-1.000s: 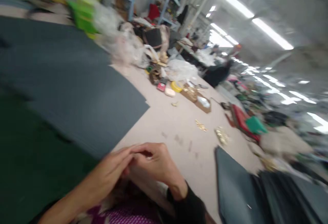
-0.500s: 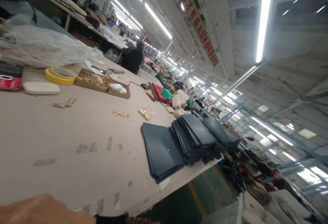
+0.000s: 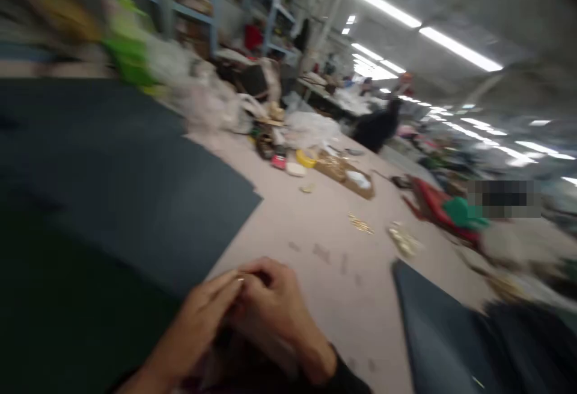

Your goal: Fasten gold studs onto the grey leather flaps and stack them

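Close in front of me, at the table's near edge, my left hand [image 3: 205, 313] and my right hand [image 3: 282, 307] meet with their fingers bent together. Both look closed. Whatever is between them, if anything, is hidden by the fingers and blurred. Just left of them lies a large dark sheet [image 3: 148, 183] on the table [image 3: 252, 240]. To the right is a stack of dark grey panels [image 3: 437, 328]. Beyond the hands are a small pile of gold metal pieces [image 3: 360, 224] and a clear packet of gold pieces [image 3: 404, 239].
Farther back stand a cardboard tray [image 3: 331, 165] of metal pieces, yellow tape [image 3: 306, 158] and a red-and-black device [image 3: 279, 158]. Plastic bags [image 3: 211, 102] crowd the back left. A red folder-like item [image 3: 433, 201] lies right. A person in dark clothes [image 3: 376, 126] is beyond.
My view has swung left and levelled, bringing the large dark sheet into sight. Both hands now show, held together; before, only part of one showed at the bottom left.
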Demonstrator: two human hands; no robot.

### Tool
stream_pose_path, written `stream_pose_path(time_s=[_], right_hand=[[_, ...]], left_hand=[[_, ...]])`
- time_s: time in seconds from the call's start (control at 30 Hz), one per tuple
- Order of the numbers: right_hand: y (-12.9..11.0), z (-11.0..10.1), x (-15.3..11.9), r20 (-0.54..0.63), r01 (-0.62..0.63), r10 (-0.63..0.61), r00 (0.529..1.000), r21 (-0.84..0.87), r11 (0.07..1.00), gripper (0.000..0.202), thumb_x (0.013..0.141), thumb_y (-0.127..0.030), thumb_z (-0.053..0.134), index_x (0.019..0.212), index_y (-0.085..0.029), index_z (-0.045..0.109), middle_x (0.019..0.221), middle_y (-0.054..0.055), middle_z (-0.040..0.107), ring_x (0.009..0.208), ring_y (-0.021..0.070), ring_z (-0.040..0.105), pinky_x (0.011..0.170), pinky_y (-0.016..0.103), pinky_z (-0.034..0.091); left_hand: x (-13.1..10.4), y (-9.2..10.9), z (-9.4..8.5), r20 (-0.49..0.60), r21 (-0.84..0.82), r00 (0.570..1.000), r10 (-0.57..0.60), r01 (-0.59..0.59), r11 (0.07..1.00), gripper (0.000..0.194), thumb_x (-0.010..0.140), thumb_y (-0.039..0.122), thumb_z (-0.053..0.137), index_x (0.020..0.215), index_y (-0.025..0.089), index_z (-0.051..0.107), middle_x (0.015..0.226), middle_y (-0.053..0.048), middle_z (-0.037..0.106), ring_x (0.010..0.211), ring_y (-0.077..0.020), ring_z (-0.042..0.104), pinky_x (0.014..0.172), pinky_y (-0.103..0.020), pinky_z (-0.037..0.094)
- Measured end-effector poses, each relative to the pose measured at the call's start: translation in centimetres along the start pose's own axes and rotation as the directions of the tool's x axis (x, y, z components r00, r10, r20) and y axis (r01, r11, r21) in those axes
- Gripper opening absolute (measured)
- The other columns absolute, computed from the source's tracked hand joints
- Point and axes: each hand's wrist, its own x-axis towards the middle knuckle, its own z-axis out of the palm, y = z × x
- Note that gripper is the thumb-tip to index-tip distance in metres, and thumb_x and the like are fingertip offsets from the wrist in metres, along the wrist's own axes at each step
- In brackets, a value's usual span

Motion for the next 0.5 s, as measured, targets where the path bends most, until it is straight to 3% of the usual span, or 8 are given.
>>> stream_pose_path(time_s=[0.1, 0.2, 0.27, 0.4, 0.5], right_hand=[[0.1, 0.6, 2.4, 0.180, 0.011, -0.022, 0.984, 0.060, 0.998, 0.020, 0.083, -0.034, 0.062, 0.083, -0.016, 0.069, 0.062, -0.001, 0.063, 0.057, 0.0133, 0.057, 0.058, 0.024, 0.047], [-0.1, 2.0, 5.0, 0.225, 0.166, -0.135, 0.965, -0.124, 0.978, 0.025, 0.087, -0.040, 0.059, 0.089, -0.017, 0.067, 0.069, 0.001, 0.064, 0.063, 0.0143, 0.056, 0.061, 0.025, 0.045], [-0.5, 3.3, 6.8, 0.257, 0.324, -0.259, 0.931, -0.253, 0.912, 0.022, 0.091, -0.037, 0.054, 0.092, -0.018, 0.066, 0.073, 0.001, 0.065, 0.066, 0.0153, 0.057, 0.062, 0.025, 0.044], [-0.6, 5.9, 10.9, 0.345, 0.616, -0.510, 0.788, -0.463, 0.638, 0.019, 0.095, -0.022, 0.044, 0.091, -0.019, 0.062, 0.085, 0.006, 0.068, 0.081, 0.0202, 0.060, 0.076, 0.031, 0.044], [-0.1, 6.2, 12.0, 0.465, 0.680, -0.500, 0.731, -0.568, 0.465, 0.023, 0.094, -0.015, 0.039, 0.090, -0.018, 0.061, 0.086, 0.009, 0.067, 0.083, 0.0232, 0.058, 0.078, 0.035, 0.043]], left_hand=[[-2.6, 0.0, -4.5, -0.059, -0.178, 0.995, -0.082, 0.070, 0.981, 0.031, 0.083, 0.043, 0.060, 0.097, 0.017, 0.072, 0.081, -0.004, 0.069, 0.073, -0.0171, 0.062, 0.068, -0.027, 0.051], [-4.5, -0.9, -6.1, -0.143, -0.464, 0.972, -0.187, 0.101, 0.880, 0.029, 0.076, 0.039, 0.068, 0.090, 0.015, 0.068, 0.077, -0.003, 0.065, 0.066, -0.0137, 0.060, 0.061, -0.025, 0.049], [-5.7, -1.7, -6.5, -0.196, -0.565, 0.953, -0.233, 0.084, 0.821, 0.025, 0.073, 0.037, 0.071, 0.081, 0.015, 0.065, 0.075, -0.002, 0.062, 0.064, -0.0119, 0.057, 0.059, -0.024, 0.048], [-6.8, -3.4, -8.2, -0.379, -0.502, 0.891, -0.249, 0.028, 0.864, 0.033, 0.074, 0.045, 0.072, 0.070, 0.017, 0.055, 0.059, 0.005, 0.050, 0.048, -0.0062, 0.043, 0.045, -0.018, 0.036], [-6.6, -3.8, -9.7, -0.510, -0.369, 0.830, -0.227, 0.027, 0.929, 0.041, 0.073, 0.056, 0.070, 0.083, 0.018, 0.060, 0.062, 0.007, 0.052, 0.038, -0.0022, 0.031, 0.037, -0.017, 0.025]])
